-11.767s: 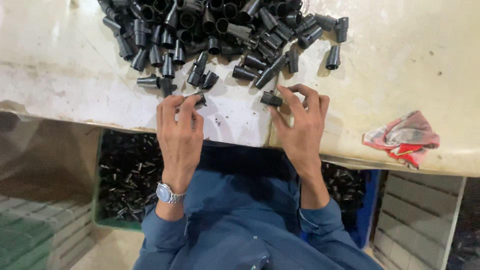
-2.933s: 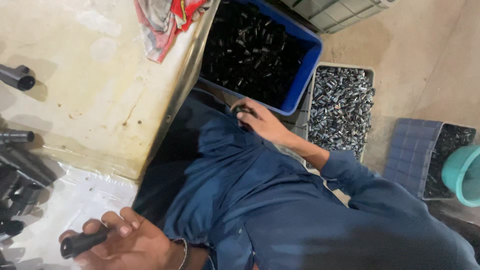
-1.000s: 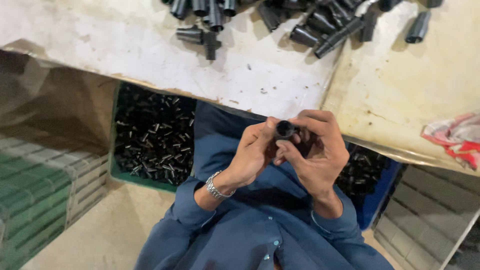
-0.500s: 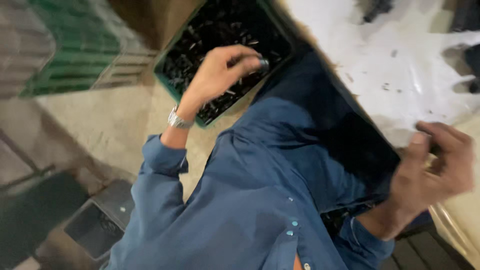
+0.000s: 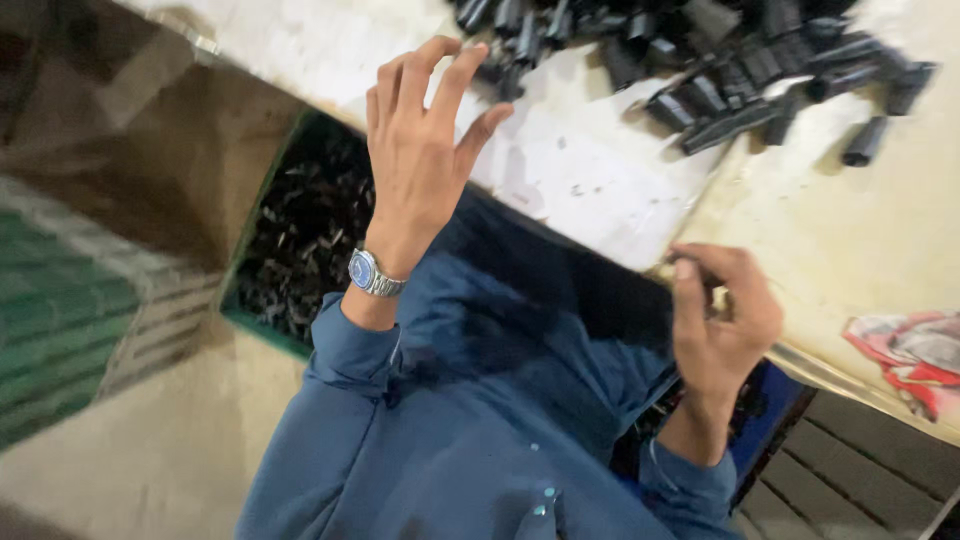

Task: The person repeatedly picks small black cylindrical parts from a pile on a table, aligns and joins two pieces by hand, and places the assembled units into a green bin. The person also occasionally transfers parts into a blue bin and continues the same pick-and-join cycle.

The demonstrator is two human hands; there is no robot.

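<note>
My left hand is raised with its fingers spread and holds nothing. Its fingertips are just short of a pile of black tube-shaped parts on the pale table. A wristwatch sits on that wrist. My right hand is at the table's near edge with its fingers curled. A small dark shape shows by its fingertips, but blur hides whether it is gripped. Below my left hand, a green crate holds many small dark parts.
A red and white cloth lies on the table at the right. A blue bin sits under the table by my right forearm, with a grey slatted crate beside it. A green slatted crate stands at the left.
My left hand has come up out of the green crate to the table edge, fingers spread. My right hand has stayed by the table's near edge. The view has swung back toward the table.
</note>
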